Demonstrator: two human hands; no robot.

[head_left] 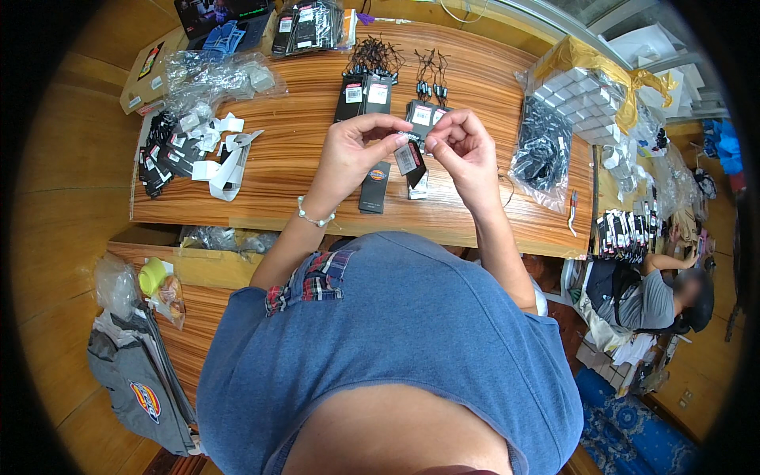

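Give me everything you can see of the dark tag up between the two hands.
The tag is a small, flat, dark piece that looks like card. Its visible face bears a pale label with a pink-red band along one side. It hangs tilted, in front of the chest and over the striped wood-look table. Its upper end is at the fingertips of the left grip; the right grip is close at its upper right, though actual contact there is unclear.

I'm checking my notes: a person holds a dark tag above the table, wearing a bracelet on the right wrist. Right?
Wrong wrist: the head view shows the bracelet on the left wrist. The dark tag is held above the table.
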